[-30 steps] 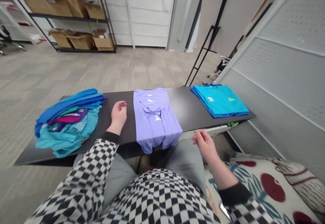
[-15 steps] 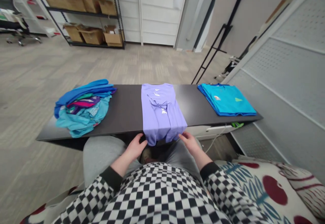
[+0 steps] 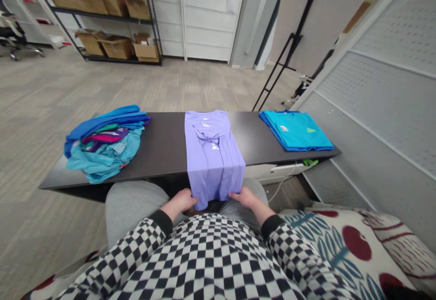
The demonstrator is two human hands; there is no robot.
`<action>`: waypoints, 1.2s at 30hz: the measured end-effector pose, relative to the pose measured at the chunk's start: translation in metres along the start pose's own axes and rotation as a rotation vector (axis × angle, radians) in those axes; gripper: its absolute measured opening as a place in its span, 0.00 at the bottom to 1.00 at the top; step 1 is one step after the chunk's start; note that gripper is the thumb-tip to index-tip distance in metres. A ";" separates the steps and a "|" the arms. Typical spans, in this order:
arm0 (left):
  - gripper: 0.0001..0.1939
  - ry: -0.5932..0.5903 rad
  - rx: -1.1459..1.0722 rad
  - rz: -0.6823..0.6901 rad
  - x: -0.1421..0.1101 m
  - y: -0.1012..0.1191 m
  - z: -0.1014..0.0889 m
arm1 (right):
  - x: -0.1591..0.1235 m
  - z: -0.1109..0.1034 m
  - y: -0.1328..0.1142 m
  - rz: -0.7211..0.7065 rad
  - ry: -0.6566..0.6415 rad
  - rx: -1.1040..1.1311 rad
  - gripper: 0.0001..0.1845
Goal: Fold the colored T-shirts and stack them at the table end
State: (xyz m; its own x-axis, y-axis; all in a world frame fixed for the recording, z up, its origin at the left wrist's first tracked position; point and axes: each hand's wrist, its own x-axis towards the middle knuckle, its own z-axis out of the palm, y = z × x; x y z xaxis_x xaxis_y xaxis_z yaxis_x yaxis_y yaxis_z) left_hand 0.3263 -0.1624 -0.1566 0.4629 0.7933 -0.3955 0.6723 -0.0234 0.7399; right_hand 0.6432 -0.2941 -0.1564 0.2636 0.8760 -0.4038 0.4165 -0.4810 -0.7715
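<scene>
A lavender T-shirt with small white prints lies lengthwise across the dark table, its sides folded inward. Its near end hangs over the front edge towards my lap. My left hand pinches the lower left corner of the hanging part, thumb on top. At the lower right corner, my right hand grips the cloth in the same way. The fingers beneath the fabric are hidden on both sides.
On the dark table, a loose heap of blue and teal shirts lies left. A neat stack of folded blue shirts lies right. A patterned cushion is beside me; a shelf with cardboard boxes stands beyond.
Both hands have closed on the near corners of the lavender T-shirt. Its hanging end has come slightly lower and nearer to me. The whole view has shifted a little.
</scene>
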 end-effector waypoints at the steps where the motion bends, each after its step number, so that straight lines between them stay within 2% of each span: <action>1: 0.09 -0.018 -0.026 0.000 -0.002 0.002 0.001 | -0.004 -0.002 -0.001 0.025 -0.022 -0.023 0.19; 4: 0.08 -0.078 -0.140 0.009 -0.012 0.008 0.001 | -0.017 -0.007 -0.003 0.037 -0.034 -0.003 0.18; 6: 0.12 -0.099 -0.214 0.026 -0.024 0.013 0.001 | -0.030 -0.011 -0.005 0.017 -0.038 0.139 0.23; 8: 0.17 -0.074 -0.401 0.017 -0.039 0.018 0.001 | -0.047 -0.013 -0.007 -0.001 -0.012 0.337 0.28; 11: 0.21 0.024 -0.786 -0.083 -0.066 0.028 -0.004 | -0.073 -0.018 -0.021 -0.003 0.097 0.561 0.31; 13: 0.24 0.067 -0.924 -0.169 -0.083 0.037 -0.013 | -0.087 -0.022 -0.037 0.009 0.162 0.627 0.39; 16: 0.40 0.095 -1.039 -0.221 -0.102 0.055 -0.032 | -0.102 -0.032 -0.066 0.007 0.159 0.679 0.53; 18: 0.45 0.089 -1.101 -0.186 -0.112 0.065 -0.047 | -0.110 -0.041 -0.084 -0.022 0.117 0.700 0.49; 20: 0.36 0.044 -1.119 -0.129 -0.121 0.071 -0.061 | -0.117 -0.050 -0.097 -0.056 0.061 0.699 0.35; 22: 0.25 -0.028 -1.110 -0.052 -0.129 0.073 -0.075 | -0.123 -0.059 -0.103 -0.121 -0.027 0.696 0.28; 23: 0.23 -0.075 -1.098 0.000 -0.132 0.072 -0.081 | -0.124 -0.063 -0.105 -0.172 -0.079 0.686 0.28; 25: 0.27 -0.171 -1.034 0.136 -0.136 0.068 -0.092 | -0.125 -0.071 -0.104 -0.293 -0.152 0.615 0.32; 27: 0.33 -0.195 -0.870 0.285 -0.136 0.061 -0.100 | -0.123 -0.077 -0.101 -0.401 -0.113 0.421 0.30; 28: 0.34 -0.158 -0.731 0.353 -0.134 0.056 -0.104 | -0.121 -0.079 -0.099 -0.447 -0.056 0.285 0.27; 30: 0.33 0.000 -0.374 0.474 -0.128 0.047 -0.107 | -0.117 -0.083 -0.097 -0.531 0.093 0.020 0.23; 33: 0.30 0.242 0.105 0.645 -0.116 0.032 -0.108 | -0.113 -0.085 -0.098 -0.638 0.254 -0.204 0.21; 36: 0.29 0.385 0.303 0.826 -0.109 0.020 -0.108 | -0.115 -0.087 -0.103 -0.733 0.298 -0.275 0.21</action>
State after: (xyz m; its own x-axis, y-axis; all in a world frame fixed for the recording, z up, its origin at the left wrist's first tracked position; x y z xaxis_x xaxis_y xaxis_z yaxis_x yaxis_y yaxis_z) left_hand 0.2269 -0.1835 -0.0392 0.6726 0.6000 0.4332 0.3646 -0.7781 0.5115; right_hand 0.6457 -0.3479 0.0125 0.0458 0.9430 0.3296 0.7593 0.1815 -0.6249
